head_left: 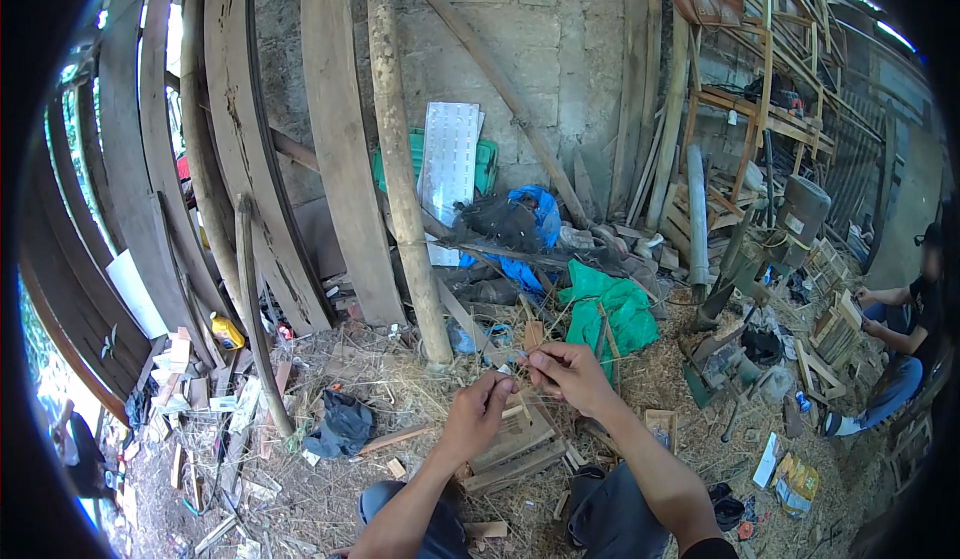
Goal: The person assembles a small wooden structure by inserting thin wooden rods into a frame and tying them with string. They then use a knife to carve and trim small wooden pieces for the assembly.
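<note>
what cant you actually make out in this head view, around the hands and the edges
- Thin strip between the left hand and right hand: too thin to tell its material or how each hand grips it.
- Fingertips of both hands: curled in, hidden by the hands' backs.
- Wooden pieces beneath the hands: partly covered by the left hand.
- Seated co-worker: cut off by the dark right rim.
- Shelf contents: too small and bent.
</note>
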A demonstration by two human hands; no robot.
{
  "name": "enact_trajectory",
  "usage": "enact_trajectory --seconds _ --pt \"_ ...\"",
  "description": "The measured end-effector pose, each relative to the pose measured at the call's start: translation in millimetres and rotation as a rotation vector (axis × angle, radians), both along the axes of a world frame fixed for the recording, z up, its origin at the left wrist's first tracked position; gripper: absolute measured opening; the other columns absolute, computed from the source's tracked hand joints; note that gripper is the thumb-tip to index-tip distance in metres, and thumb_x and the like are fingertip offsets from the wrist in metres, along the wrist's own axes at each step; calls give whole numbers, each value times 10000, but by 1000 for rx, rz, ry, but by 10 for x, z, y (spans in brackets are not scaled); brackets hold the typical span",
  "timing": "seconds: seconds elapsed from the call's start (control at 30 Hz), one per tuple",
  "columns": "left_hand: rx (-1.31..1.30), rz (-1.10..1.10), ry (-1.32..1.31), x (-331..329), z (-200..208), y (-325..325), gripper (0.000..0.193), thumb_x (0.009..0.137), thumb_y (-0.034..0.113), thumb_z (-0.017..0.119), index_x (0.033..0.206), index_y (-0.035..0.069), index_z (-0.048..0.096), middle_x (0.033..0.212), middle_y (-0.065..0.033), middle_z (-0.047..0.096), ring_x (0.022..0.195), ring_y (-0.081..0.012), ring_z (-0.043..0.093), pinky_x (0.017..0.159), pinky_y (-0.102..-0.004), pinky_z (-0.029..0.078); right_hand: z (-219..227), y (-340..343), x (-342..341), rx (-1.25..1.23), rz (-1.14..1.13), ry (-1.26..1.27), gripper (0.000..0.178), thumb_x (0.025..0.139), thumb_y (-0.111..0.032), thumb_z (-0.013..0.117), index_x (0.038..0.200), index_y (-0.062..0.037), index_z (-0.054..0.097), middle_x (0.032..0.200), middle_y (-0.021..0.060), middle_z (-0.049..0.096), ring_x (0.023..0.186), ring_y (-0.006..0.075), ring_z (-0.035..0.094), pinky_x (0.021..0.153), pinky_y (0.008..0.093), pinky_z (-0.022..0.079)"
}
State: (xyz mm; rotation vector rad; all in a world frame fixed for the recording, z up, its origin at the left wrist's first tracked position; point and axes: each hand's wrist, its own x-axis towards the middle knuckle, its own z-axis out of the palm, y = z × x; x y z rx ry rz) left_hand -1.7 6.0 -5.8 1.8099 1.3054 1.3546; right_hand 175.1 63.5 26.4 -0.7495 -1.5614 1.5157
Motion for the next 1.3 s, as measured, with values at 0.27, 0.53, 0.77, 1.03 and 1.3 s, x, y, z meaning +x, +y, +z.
enact_trajectory --seconds 0.27,0.53,0.77,1.03,1.3 --pt "-216 -222 -365 27 -20 62 266 994 251 459 921 9 541 526 36 393 426 -41 337 416 -209 276 -88 63 26 5 -38 10 217 949 -173 548 1001 21 628 704 23 588 473 42 393 425 204 299" --pt "-299 -303 -470 7 -9 67 279 994 279 456 921 20 527 524 31 367 421 -52 319 415 -214 272 -52 56 33 4 -52 12 231 944 -176 558 1018 29 631 696 23 579 471 45 391 422 205 293" --pt "-364 -363 -508 -37 7 47 282 988 287 467 902 26 528 542 26 378 437 -67 345 418 -219 276 16 125 161 -16 -162 162 228 953 -167 533 1002 41 610 696 -3 542 481 39 385 431 193 291" --pt "-360 -360 -508 -24 29 52 277 987 279 473 903 23 536 536 30 366 430 -59 315 416 -216 272 -32 21 62 -15 -61 83 209 944 -156 547 995 29 631 714 7 563 490 41 392 428 198 290" --pt "-329 -356 -489 18 35 56 284 984 293 480 910 25 537 549 43 348 447 -43 285 421 -214 261 42 125 122 -24 -118 112 205 938 -151 555 982 34 634 689 7 567 500 46 411 442 200 305"
